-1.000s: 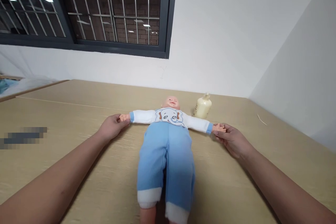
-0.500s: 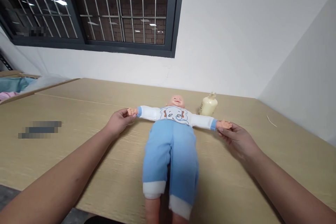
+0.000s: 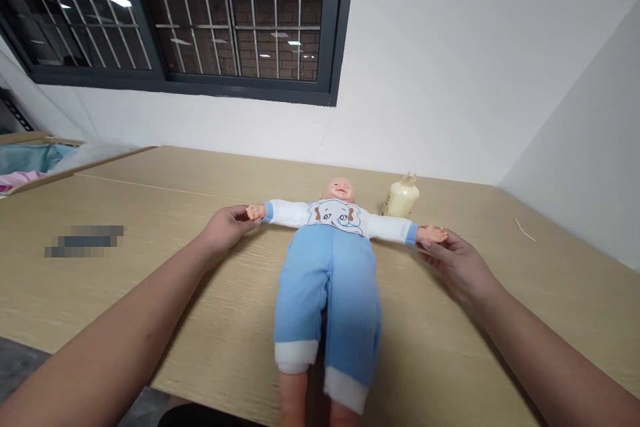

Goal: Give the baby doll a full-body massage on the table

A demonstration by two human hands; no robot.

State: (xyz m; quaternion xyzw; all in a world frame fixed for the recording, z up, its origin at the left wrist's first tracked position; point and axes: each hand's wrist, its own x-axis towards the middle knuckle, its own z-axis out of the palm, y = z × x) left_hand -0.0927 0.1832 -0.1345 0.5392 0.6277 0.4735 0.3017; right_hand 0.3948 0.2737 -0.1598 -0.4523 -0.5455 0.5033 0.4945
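Note:
A baby doll point(image 3: 327, 273) lies face up on the wooden table, its arms stretched out sideways and its feet toward me. It wears a white top with an elephant face and blue trousers with white cuffs. At the doll's hand on the left, my left hand point(image 3: 225, 230) is closed around the wrist from below, its fingertips partly hidden. My right hand point(image 3: 460, 260) grips the doll's other hand between thumb and fingers. Behind the doll's arm on the right stands a cream-coloured bottle point(image 3: 401, 197) with a pump-like top.
The wooden table point(image 3: 150, 213) reaches back to a white wall with a barred window point(image 3: 240, 20). A blurred-out dark item point(image 3: 85, 241) lies at the left. A thin pale strip point(image 3: 525, 229) is on the right. Cloths point(image 3: 30, 158) fill a wooden-edged box at far left.
The view has shifted slightly, so everything sits a little further right and higher. Both hands keep hold of the doll's hands, and its pose looks the same.

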